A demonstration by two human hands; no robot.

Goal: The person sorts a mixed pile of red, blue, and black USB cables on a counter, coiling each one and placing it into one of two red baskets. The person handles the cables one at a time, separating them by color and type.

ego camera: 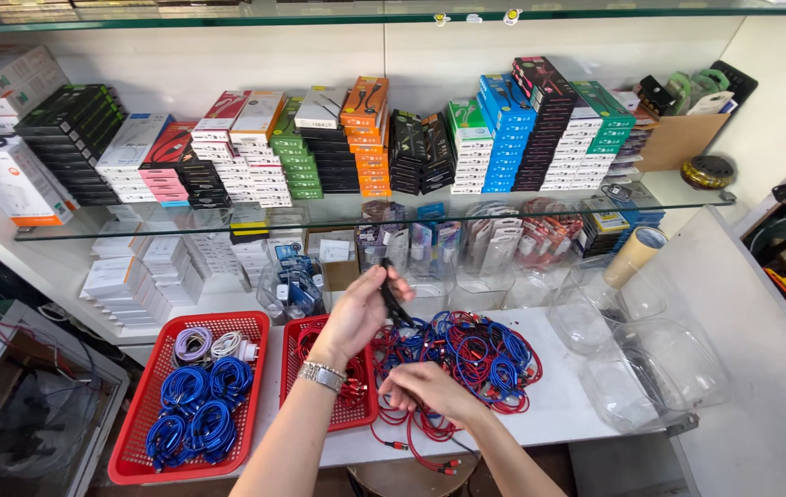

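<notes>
My left hand [361, 313], with a metal watch on the wrist, is raised above the white counter and pinches a thin black strip [389, 293], which looks like a cable tie. Lower down, my right hand [430, 389] grips a red cable at the near edge of a large tangled pile of red and blue cables [471, 354]. Loose red cable ends [421, 451] trail off the counter's front edge.
Two red baskets sit on the left: the larger one [149, 405] holds coiled blue and white cables, the smaller one [356, 419] red cables. Clear plastic tubs [660, 368] stand at the right. A glass shelf [338, 210] carries stacked coloured boxes; a tape roll [634, 256] rests beneath it.
</notes>
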